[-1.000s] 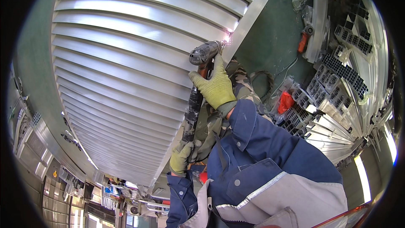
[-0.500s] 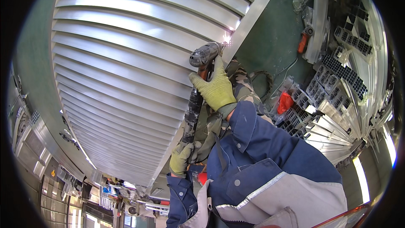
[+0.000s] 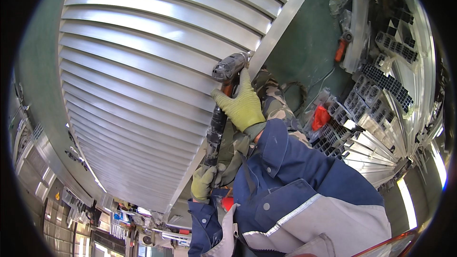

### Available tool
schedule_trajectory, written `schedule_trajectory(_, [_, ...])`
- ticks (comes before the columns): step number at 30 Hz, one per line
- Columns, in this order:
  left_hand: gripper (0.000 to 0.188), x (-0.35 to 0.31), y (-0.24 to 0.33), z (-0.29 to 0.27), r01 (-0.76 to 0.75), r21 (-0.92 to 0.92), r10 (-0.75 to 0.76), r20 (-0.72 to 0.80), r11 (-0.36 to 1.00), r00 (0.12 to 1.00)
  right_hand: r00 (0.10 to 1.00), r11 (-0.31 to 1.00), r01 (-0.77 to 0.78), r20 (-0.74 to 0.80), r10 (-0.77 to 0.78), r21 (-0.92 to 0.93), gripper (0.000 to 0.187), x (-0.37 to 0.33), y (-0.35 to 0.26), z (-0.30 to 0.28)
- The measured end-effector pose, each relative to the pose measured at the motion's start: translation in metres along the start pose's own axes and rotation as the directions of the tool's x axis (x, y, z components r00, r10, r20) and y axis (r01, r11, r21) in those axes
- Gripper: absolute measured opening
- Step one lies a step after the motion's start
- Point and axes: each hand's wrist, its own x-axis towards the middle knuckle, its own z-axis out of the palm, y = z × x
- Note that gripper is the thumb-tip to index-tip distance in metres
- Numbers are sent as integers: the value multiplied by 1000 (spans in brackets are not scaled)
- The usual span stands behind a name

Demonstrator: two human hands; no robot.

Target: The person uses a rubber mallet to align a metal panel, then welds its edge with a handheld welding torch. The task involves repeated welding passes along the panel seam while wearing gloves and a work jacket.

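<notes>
Two gloved hands clamp around a long black power tool (image 3: 216, 128) in a workshop, the right hand (image 3: 242, 104) wrapped about its neck beside an orange band (image 3: 227, 89), the left hand (image 3: 204, 181) closed around the rear end. From where we stand, the tool runs between both grips along the near edge of a silvery slatted panel (image 3: 138, 71), its bulky head (image 3: 230, 68) just beyond the right hand's fingers and its tip near the spot where a slat joins the frame rail (image 3: 288, 12); whether the tip touches metal, we cannot tell. Camouflage trousers (image 3: 275, 97) and a blue-and-grey jacket (image 3: 304, 176) show behind the hands. To the right, an orange-handled tool (image 3: 341, 49) lies on the green floor (image 3: 304, 43) near stacked metal profiles (image 3: 373, 154).
</notes>
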Motion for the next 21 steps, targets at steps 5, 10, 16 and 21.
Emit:
schedule_trajectory(5, [51, -7, -15, -8, -15, -8, 14, -34, 1000, 999, 992, 993, 116, -52, -115, 34, 116, -10, 7, 15])
schedule_trajectory(10, [51, -6, -27, -18, -12, -8, 12, -8, 1000, 1000, 998, 997, 48, -24, -50, -52, 116, -13, 12, 20])
schedule_trajectory(16, [52, -2, -32, -20, -14, 15, 14, -2, 1000, 1000, 1000, 999, 4, -12, -5, -54, 112, -11, 22, 24])
schedule_trajectory(21, [50, 3, -27, -20, -20, 27, 19, 16, 999, 1000, 1000, 999, 17, 7, -16, -35, 119, -6, 30, 26])
